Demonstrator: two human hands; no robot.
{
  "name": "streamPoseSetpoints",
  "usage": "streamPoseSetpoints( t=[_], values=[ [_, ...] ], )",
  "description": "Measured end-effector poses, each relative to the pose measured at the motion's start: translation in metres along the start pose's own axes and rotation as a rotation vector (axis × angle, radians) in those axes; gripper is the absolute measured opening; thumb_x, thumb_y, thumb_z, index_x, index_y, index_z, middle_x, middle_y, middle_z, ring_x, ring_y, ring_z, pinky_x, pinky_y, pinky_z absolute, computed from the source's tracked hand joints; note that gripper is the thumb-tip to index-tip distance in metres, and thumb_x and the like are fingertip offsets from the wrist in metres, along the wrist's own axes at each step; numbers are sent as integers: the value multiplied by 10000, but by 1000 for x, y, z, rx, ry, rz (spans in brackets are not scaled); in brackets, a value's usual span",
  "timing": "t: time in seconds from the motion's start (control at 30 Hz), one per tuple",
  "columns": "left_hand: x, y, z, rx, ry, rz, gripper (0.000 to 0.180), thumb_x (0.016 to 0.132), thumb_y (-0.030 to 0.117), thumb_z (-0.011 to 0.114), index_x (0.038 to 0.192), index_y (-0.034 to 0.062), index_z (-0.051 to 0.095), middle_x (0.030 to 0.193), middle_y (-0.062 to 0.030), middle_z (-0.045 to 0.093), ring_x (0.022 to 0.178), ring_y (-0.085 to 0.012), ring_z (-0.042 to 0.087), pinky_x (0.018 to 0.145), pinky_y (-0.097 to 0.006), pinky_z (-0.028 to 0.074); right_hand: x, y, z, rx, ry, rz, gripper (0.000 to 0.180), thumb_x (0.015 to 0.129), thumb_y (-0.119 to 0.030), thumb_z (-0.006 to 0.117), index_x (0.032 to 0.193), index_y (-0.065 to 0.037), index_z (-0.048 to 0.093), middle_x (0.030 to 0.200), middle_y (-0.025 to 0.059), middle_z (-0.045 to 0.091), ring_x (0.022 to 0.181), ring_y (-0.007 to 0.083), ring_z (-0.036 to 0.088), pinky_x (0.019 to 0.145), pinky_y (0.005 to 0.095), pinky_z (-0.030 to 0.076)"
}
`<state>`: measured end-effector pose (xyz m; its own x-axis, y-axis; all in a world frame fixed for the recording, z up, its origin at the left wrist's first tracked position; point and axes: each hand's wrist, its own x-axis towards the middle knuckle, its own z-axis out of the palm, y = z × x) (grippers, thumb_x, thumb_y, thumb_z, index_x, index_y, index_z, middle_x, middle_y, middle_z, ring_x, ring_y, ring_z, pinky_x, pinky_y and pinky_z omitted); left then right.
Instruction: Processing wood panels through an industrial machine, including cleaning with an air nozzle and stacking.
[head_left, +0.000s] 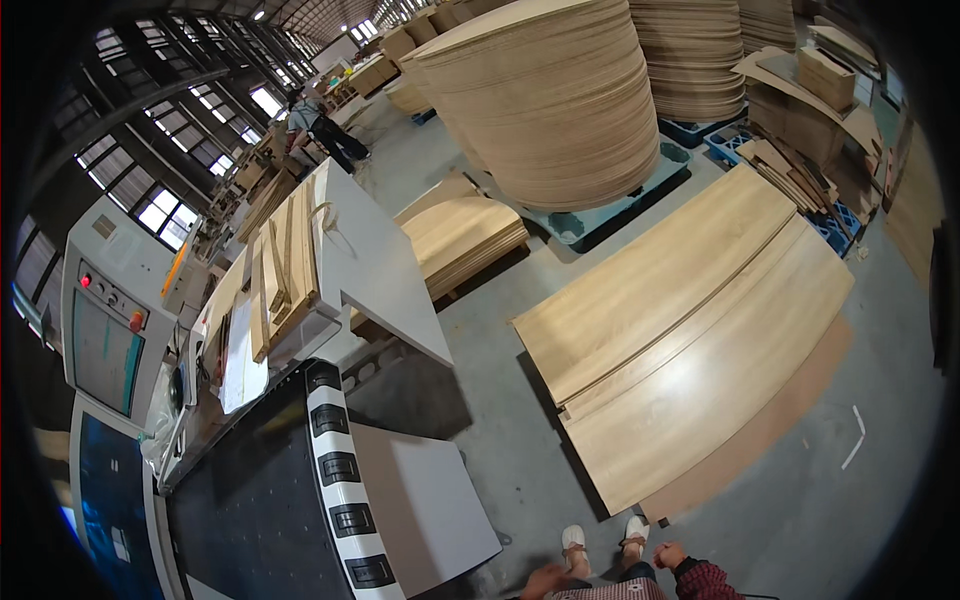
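My right hand (669, 555), below a red-and-black checked sleeve, hangs at the lower edge with its fingers curled in and no object showing in it. My left hand (544, 580) is low beside my lap, partly cut off and smeared, so its fingers cannot be made out. Both hands are apart from the boards. Just ahead of my feet lie two pale wood-grain panels (690, 390), side by side with a narrow gap between them. The nearer one has a curved outer edge. Under it a brown sheet (770, 420) sticks out.
On my left stands a machine with a black bed (255, 490), a striped roller edge (345, 480) and a control panel (105, 340). Wood strips (280, 265) lie on a white table. A tall stack of curved boards (550, 110) rests on a pallet (640, 200). Far off stands another person (325, 130).
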<state>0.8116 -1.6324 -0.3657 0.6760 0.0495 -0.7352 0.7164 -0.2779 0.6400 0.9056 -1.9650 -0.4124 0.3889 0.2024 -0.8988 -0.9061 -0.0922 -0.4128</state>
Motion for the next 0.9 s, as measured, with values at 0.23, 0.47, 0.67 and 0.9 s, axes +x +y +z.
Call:
streamPoseSetpoints(
  t=[0.23,0.47,0.67,0.9],
  values=[
    [-64,141,-31,196,69,193,329,887,307,474,1104,63,506,924,-81,606,782,-190,582,729,-313,464,23,-2,-27,-252,-49,-127,230,828,-174,470,868,29,570,634,138,597,511,220,585,497,317,500],
    [-143,249,-42,-586,287,128,247,869,216,516,1065,65,517,846,-39,608,701,-108,565,599,-210,442,54,-10,-70,-334,-14,-141,233,841,-179,443,815,21,560,663,159,614,545,250,611,488,320,512],
    [-111,211,-10,-599,152,-2,282,861,250,537,1038,33,513,843,-85,611,748,-168,585,679,-275,469,64,-5,-67,-269,39,-87,214,814,-126,429,783,30,571,645,152,605,520,232,592,457,319,482],
    [-86,187,43,-482,-29,-126,321,879,299,498,988,1,548,866,-88,605,819,-177,577,748,-328,460,86,-13,-43,-264,35,-98,186,796,-156,478,772,7,564,621,120,583,484,193,543,433,306,428]
  ],
)
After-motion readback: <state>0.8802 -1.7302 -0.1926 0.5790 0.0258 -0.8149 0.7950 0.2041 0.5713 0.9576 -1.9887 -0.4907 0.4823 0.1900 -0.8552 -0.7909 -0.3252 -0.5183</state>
